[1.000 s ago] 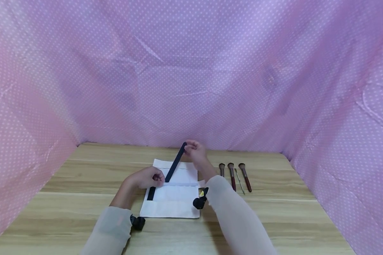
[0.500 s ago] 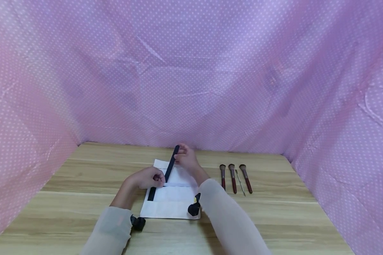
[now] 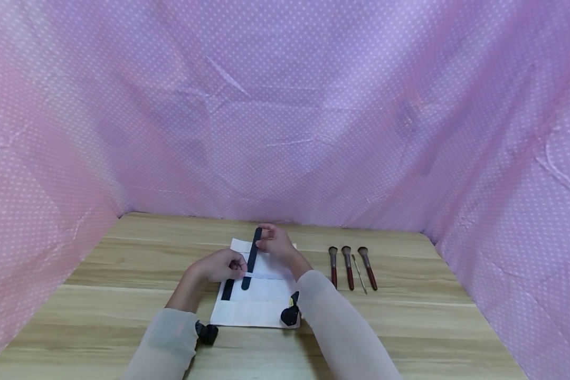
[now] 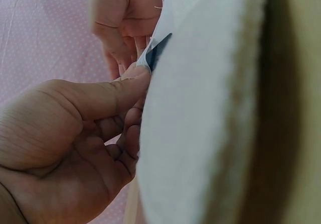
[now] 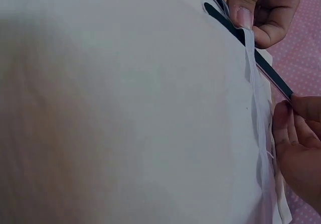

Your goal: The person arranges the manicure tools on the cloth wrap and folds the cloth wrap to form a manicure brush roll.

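A white fabric roll [image 3: 252, 314] lies on the table, crossed by a white elastic band [image 5: 255, 86]. My left hand [image 3: 222, 265] pinches this band between thumb and fingers near its left part. In my right hand [image 3: 276, 244] is the upper end of a black nail file [image 3: 252, 258] with rounded ends. The file runs under the band, its lower end showing below it and its upper part tilted up off the fabric. Left of it, a second black strip [image 3: 227, 290] sits under the band, partly hidden by my left hand.
To the right of the roll, three makeup brushes with dark red handles, among them the middle brush [image 3: 348, 268], lie in a row with a thin metal tool [image 3: 359, 274]. Pink dotted cloth [image 3: 285, 158] hangs behind the wooden table [image 3: 138, 264].
My right hand has moved left and nearer, sliding the nail file down until its lower end emerges below the band. The left hand keeps its place on the band.
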`<state>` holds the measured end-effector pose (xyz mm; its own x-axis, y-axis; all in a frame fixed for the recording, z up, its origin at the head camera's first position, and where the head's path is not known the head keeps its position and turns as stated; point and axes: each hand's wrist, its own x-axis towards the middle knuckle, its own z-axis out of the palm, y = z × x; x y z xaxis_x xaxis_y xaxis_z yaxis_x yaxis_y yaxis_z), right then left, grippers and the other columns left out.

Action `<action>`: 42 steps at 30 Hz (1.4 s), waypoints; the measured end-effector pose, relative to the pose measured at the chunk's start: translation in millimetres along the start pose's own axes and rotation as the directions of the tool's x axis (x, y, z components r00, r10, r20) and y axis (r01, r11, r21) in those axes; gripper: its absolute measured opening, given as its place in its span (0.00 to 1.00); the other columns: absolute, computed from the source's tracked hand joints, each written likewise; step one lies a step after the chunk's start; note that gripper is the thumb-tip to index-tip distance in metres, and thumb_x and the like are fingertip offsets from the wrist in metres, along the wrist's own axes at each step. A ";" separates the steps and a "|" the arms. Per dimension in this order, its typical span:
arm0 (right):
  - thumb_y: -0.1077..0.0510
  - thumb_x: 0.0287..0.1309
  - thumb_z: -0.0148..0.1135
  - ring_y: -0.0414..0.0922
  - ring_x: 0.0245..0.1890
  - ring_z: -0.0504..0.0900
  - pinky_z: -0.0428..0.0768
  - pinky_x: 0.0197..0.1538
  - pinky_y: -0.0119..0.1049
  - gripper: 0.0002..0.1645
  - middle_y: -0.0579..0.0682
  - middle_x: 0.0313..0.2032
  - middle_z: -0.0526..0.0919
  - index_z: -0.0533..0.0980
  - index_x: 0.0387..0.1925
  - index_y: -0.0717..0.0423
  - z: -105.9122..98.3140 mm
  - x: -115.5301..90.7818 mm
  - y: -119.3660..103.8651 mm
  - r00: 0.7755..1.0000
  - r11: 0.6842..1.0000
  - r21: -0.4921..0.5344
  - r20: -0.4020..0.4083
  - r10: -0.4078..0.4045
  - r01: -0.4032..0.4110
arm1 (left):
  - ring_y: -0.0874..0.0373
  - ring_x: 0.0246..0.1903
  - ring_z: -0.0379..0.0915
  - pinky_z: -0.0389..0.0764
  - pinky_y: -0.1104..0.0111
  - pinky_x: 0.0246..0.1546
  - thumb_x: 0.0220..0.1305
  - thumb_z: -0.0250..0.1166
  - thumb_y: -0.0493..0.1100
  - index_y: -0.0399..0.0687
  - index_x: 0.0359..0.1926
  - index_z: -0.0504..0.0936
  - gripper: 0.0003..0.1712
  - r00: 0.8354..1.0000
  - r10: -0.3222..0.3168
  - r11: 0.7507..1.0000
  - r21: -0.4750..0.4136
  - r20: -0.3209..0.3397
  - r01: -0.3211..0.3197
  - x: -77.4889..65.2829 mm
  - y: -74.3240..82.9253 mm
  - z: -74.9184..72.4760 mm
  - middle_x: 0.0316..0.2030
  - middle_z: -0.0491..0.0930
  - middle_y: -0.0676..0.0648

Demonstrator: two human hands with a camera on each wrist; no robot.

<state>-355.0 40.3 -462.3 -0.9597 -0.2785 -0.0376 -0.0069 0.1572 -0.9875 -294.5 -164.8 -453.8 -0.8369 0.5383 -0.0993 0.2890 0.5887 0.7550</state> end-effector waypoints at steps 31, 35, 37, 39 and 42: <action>0.66 0.55 0.76 0.40 0.39 0.79 0.80 0.45 0.32 0.20 0.46 0.39 0.84 0.83 0.51 0.58 -10.0 -15.6 -14.9 0.953 0.872 -0.459 0.303 -0.026 0.170 | 0.57 0.33 0.70 0.72 0.65 0.37 0.66 0.65 0.30 0.41 0.35 0.83 0.04 1.000 0.012 0.999 -0.047 0.001 -0.012 -0.9 -0.5 -0.3 0.29 0.76 0.50; 0.65 0.54 0.76 0.39 0.38 0.79 0.79 0.44 0.30 0.17 0.44 0.37 0.83 0.84 0.47 0.57 -10.7 -16.4 -14.3 0.951 0.860 -0.481 0.308 -0.019 0.173 | 0.57 0.33 0.70 0.72 0.65 0.37 0.67 0.66 0.32 0.36 0.37 0.83 0.01 1.000 0.020 0.999 -0.047 0.009 -0.019 -0.3 -1.1 -0.1 0.30 0.76 0.50; 0.65 0.55 0.77 0.39 0.38 0.79 0.79 0.45 0.31 0.17 0.44 0.37 0.83 0.84 0.47 0.57 -10.5 -16.5 -14.0 0.952 0.852 -0.492 0.307 -0.020 0.177 | 0.57 0.33 0.70 0.72 0.64 0.37 0.67 0.67 0.33 0.34 0.37 0.82 0.03 1.000 0.019 0.999 -0.048 0.010 -0.019 0.0 -1.7 -0.1 0.29 0.76 0.50; 0.64 0.55 0.77 0.38 0.39 0.79 0.79 0.46 0.31 0.17 0.43 0.38 0.83 0.84 0.48 0.57 -10.1 -16.9 -14.4 0.951 0.842 -0.507 0.308 -0.020 0.182 | 0.56 0.33 0.70 0.73 0.64 0.37 0.67 0.67 0.33 0.36 0.37 0.82 0.02 1.000 0.019 0.999 -0.044 0.009 -0.019 -0.2 -1.3 0.0 0.29 0.76 0.51; 0.63 0.56 0.76 0.38 0.40 0.80 0.79 0.48 0.31 0.19 0.44 0.39 0.84 0.83 0.50 0.58 -9.9 -17.8 -14.7 0.949 0.828 -0.527 0.315 -0.019 0.191 | 0.56 0.34 0.71 0.73 0.63 0.38 0.66 0.66 0.31 0.39 0.36 0.83 0.02 1.000 0.017 0.999 -0.037 0.007 -0.017 -0.5 -0.8 0.4 0.30 0.77 0.51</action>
<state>-340.6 52.4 -445.6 -0.8223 -0.5653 -0.0649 -0.3372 0.5760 -0.7447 -294.0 -165.3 -454.7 -0.8284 0.5528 -0.0908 0.2858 0.5563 0.7803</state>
